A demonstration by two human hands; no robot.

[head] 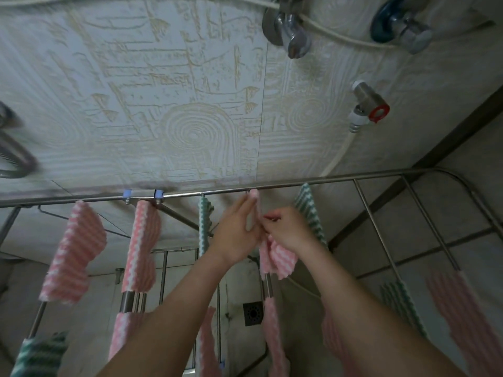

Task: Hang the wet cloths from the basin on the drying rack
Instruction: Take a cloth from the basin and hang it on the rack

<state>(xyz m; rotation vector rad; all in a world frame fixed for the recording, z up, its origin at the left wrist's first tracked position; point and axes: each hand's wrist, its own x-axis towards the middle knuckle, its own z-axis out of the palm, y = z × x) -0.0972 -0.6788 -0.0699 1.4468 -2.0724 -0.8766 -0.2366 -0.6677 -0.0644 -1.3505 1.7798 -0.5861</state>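
At the far rail of the drying rack [340, 180], both hands meet on one pink striped cloth [279, 261], which is draped over the rail right of its middle. The left hand [239, 232] reaches up with its fingers along the cloth and pinches the top fold just under the rail. The right hand [288, 229] has its fingers curled and grips the cloth's edge, touching the left hand, while the rest of the cloth hangs below its wrist. Towards the left end of the same rail hang two more pink cloths [73, 251] and a narrow green cloth [205, 227]. Another green striped cloth [310, 213] hangs just right of the hands. Two blue clips [158, 194] sit on the rail. More cloths hang, blurred, on the near rails. On the tiled wall behind are two taps [295, 36] and a valve with a red handle [377, 112], and a floor drain [253, 312] shows below the rack
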